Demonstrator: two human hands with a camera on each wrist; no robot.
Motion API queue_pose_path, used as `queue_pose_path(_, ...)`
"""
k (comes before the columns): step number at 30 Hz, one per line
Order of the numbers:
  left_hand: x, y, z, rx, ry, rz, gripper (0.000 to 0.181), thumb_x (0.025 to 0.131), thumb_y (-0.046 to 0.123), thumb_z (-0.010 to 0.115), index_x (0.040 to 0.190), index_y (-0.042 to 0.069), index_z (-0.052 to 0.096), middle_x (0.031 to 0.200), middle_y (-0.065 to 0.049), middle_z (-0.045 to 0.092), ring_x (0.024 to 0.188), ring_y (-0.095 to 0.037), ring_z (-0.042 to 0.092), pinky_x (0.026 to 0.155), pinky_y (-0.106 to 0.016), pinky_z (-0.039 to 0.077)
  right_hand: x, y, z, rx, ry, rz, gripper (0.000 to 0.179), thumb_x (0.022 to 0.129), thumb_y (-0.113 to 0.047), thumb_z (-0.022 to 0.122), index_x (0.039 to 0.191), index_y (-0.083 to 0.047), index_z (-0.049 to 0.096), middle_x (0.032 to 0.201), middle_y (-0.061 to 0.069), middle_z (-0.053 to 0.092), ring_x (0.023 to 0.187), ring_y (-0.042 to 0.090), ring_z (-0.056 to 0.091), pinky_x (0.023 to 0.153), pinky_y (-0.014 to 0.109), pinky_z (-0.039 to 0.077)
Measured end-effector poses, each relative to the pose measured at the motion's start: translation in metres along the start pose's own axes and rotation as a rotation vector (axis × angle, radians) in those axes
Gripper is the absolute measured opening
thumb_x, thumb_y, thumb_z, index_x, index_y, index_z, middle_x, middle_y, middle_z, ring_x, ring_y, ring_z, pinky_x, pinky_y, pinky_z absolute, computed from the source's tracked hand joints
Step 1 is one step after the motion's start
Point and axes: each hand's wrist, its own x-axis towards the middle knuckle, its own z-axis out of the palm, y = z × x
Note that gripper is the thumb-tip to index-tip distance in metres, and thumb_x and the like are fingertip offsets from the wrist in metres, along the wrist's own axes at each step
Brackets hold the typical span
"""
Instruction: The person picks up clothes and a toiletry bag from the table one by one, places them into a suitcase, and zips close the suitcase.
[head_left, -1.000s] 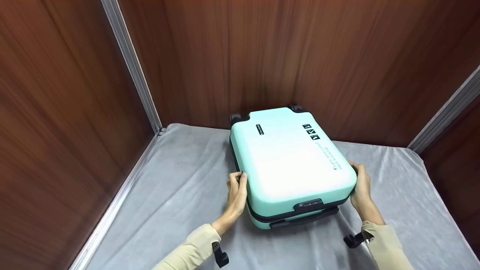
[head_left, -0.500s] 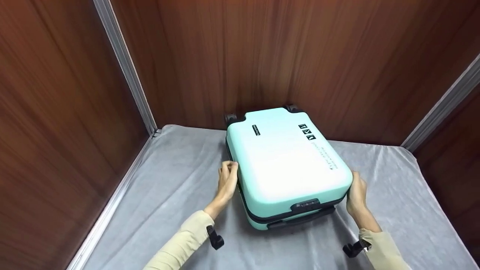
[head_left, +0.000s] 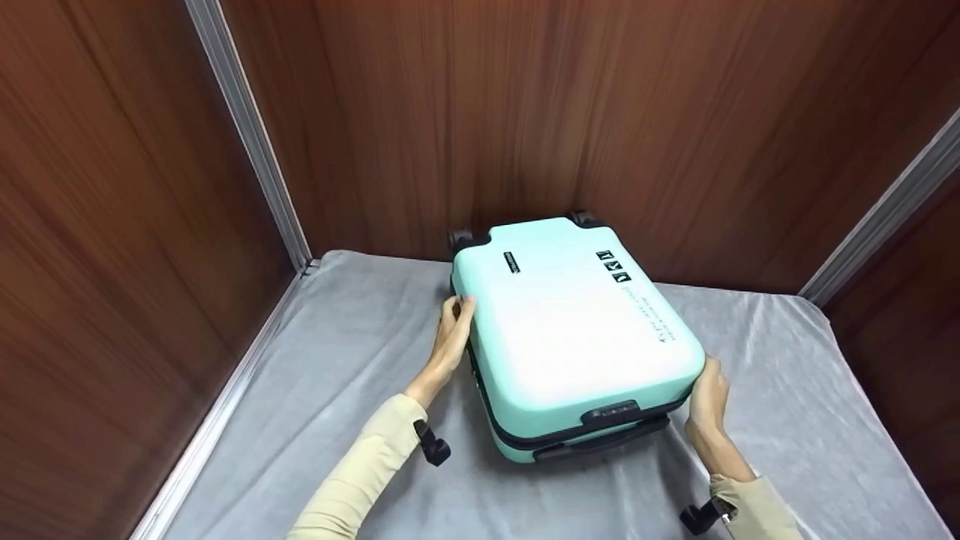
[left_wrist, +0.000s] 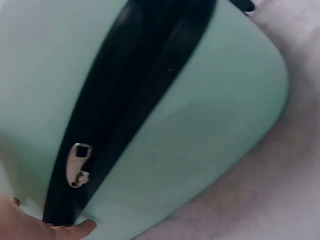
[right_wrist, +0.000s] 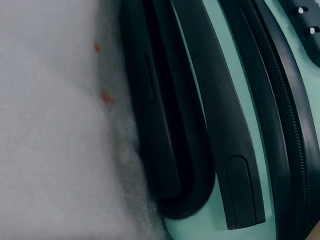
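A mint-green hard-shell suitcase (head_left: 577, 330) lies flat, its wheels toward the back wall and its handle end toward me. My left hand (head_left: 452, 330) touches its left side, thumb at the top edge. In the left wrist view, one finger (left_wrist: 75, 231) crosses the black zipper band (left_wrist: 120, 100), just below a metal zipper pull (left_wrist: 77, 165). My right hand (head_left: 707, 401) lies against the near right corner, its fingers largely hidden by the shell. The right wrist view shows the carry handle (right_wrist: 225, 115), the zipper (right_wrist: 287, 110) and part of the combination lock (right_wrist: 305, 25).
Grey cloth (head_left: 360, 352) covers the surface under the suitcase. Wood-patterned panels (head_left: 525, 112) enclose the back and both sides, with metal posts (head_left: 255, 142) at the corners. The suitcase's wheels (head_left: 463, 238) sit close to the back panel.
My left hand has slid along the suitcase's left side toward the wheels. My right hand has shifted toward me at the near right corner. The suitcase stays nearly in place.
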Motion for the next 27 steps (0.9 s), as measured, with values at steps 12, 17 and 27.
queue_pose_path(12, 0.01, 0.006, -0.001, -0.04, -0.09, -0.131, 0.102, 0.089, 0.071, 0.05, 0.159, 0.016, 0.001, 0.163, -0.016, 0.009, 0.145, -0.034, 0.021, 0.113, -0.054, 0.024, -0.009, 0.005, 0.008, 0.082, -0.04, 0.04, 0.049, 0.106, -0.044, 0.02, 0.107, -0.016, 0.059, 0.102, -0.001, 0.053, 0.093, 0.013, 0.045, 0.085, 0.025, 0.035)
queue_pose_path(17, 0.005, 0.006, 0.011, -0.035, -0.051, -0.086, 0.101, 0.091, 0.068, 0.051, 0.16, 0.016, -0.002, 0.165, -0.011, 0.003, 0.149, -0.029, 0.011, 0.116, -0.051, 0.019, -0.01, 0.008, 0.019, 0.263, 0.026, 0.029, 0.046, 0.106, -0.039, 0.025, 0.096, -0.016, 0.063, 0.077, -0.006, 0.06, 0.068, 0.01, 0.05, 0.067, 0.024, 0.043)
queue_pose_path(27, -0.003, 0.011, 0.033, -0.045, 0.138, -0.018, 0.083, 0.1, 0.055, 0.043, 0.16, 0.014, 0.003, 0.165, -0.008, 0.004, 0.15, -0.028, 0.007, 0.119, -0.046, 0.01, -0.004, 0.003, 0.026, 0.376, 0.099, -0.002, 0.041, 0.103, -0.03, 0.036, 0.074, -0.015, 0.06, 0.066, -0.005, 0.057, 0.057, 0.009, 0.049, 0.058, 0.023, 0.045)
